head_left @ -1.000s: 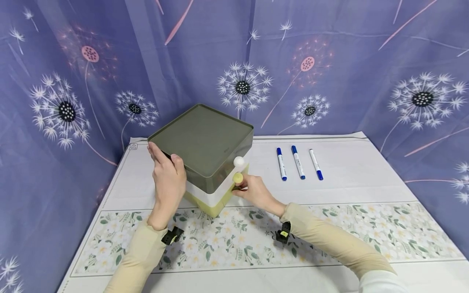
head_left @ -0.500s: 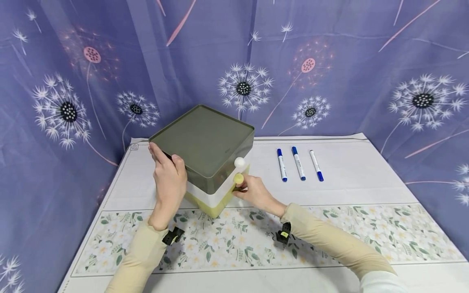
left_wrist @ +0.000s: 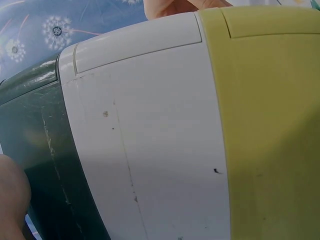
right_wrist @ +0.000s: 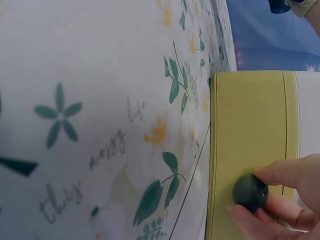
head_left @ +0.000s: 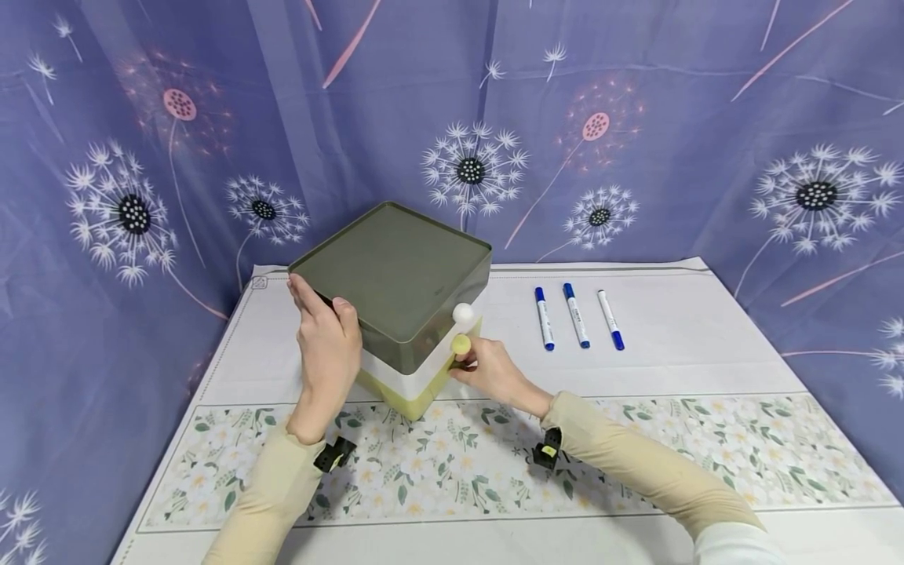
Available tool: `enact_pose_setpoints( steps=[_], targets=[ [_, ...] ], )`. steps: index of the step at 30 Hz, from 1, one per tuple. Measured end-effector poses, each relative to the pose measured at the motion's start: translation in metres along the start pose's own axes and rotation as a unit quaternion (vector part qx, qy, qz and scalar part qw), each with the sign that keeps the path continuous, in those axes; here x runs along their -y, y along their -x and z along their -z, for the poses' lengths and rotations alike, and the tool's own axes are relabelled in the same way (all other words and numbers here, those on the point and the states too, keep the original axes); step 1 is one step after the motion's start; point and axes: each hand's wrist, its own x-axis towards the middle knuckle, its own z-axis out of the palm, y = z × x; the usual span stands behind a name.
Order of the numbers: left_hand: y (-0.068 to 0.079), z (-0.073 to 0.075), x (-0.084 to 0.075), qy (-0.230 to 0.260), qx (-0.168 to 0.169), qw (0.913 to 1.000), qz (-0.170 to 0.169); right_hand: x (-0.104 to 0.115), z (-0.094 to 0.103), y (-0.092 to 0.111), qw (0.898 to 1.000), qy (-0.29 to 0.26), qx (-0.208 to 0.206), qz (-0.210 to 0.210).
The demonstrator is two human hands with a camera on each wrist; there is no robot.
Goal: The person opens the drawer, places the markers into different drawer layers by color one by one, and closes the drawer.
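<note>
A small drawer box (head_left: 406, 275) stands at an angle on the table, with a dark green top tier, a white middle tier and a yellow-green bottom tier. My left hand (head_left: 326, 345) rests against its left side, fingers straight and reaching up to the top edge. With thumb and fingers, my right hand (head_left: 494, 373) pinches a dark green knob (right_wrist: 250, 193) on the front of the yellow-green drawer (right_wrist: 250, 125). Above those fingers, a yellow knob (head_left: 461, 344) and a white knob (head_left: 462, 314) stick out from the upper drawers. All the drawers look pushed in.
Three markers with blue caps, a left one (head_left: 544, 318), a middle one (head_left: 576, 315) and a right one (head_left: 610, 320), lie right of the box. A white cloth with a floral band (head_left: 636, 463) covers the table. Behind hangs a purple dandelion curtain (head_left: 381, 110).
</note>
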Motion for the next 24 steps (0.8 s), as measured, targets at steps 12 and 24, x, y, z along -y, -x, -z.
enact_pose_setpoints(
  steps=[12,24],
  targets=[
    [-0.0010,0.0006,0.0004,-0.001,-0.006,1.0000,-0.005,-0.0009,0.0029,0.0041,1.000,0.007,-0.008,0.013],
    [-0.0013,0.0002,0.0003,-0.002,0.000,1.0000,-0.001,-0.0006,0.0039,0.0069,1.000,-0.005,-0.001,0.006]
  ],
)
